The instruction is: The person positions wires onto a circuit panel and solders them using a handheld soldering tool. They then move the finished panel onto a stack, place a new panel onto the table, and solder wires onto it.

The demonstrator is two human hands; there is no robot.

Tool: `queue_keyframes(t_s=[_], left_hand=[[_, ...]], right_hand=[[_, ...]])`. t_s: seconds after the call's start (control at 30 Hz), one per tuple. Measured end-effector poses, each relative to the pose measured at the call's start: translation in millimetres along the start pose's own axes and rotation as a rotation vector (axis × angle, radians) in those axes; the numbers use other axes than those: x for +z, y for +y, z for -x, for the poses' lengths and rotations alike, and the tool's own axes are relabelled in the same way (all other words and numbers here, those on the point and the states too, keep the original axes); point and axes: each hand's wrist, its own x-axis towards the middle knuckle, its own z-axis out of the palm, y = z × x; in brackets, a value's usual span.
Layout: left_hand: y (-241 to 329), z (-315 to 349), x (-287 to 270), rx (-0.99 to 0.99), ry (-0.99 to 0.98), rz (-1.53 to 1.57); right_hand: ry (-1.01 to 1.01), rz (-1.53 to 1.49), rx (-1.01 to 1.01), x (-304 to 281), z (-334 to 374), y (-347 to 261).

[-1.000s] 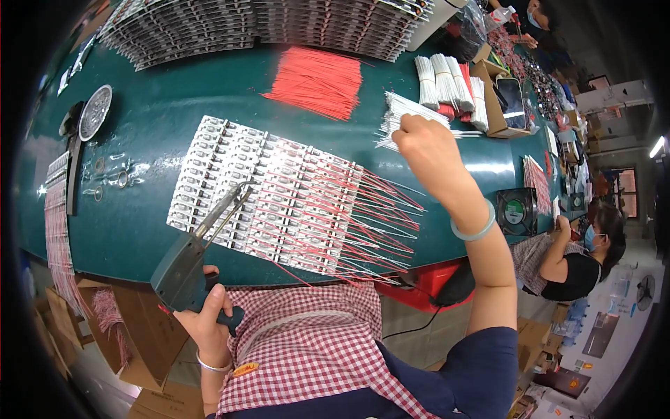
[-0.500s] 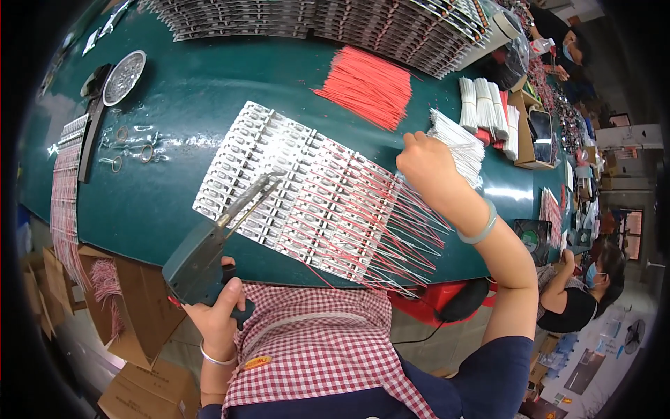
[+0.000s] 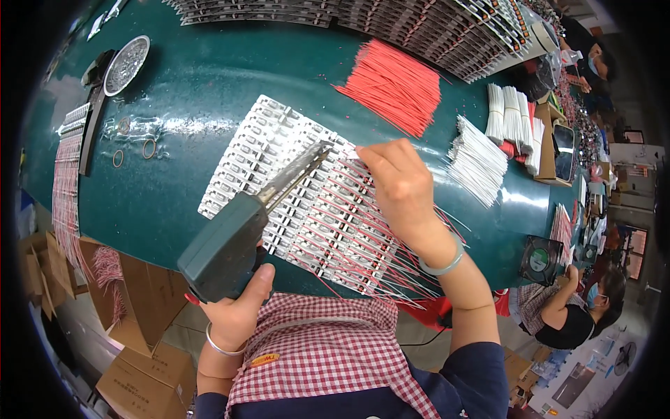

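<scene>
My left hand grips a dark green soldering gun. Its long metal tip reaches up and right over a white panel of small circuit boards, ending near the panel's upper edge. Just right of that tip, my right hand is closed in a pinch at the panel's upper right edge. What sits between its fingertips is too small to make out. Rows of red and white wires lie across the panel's right part, their loose ends spreading past its lower right side, partly behind my right hand and wrist.
Loose red wires and white wires lie in piles beyond my right hand. Bundled white wires stand by a cardboard box. Stacked panels line the back. A metal dish is far left; a small fan sits right.
My right hand has moved left from beside the white wire pile to the panel's upper edge. The soldering gun has moved right and up, bringing its tip close to my right fingertips.
</scene>
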Motion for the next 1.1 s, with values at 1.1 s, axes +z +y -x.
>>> queue_keyframes(t_s=[1.1], left_hand=[[-6, -29, 35, 0.254, -0.143, -0.443]], right_hand=[[-0.026, -0.046, 0.019, 18, 6, -1]])
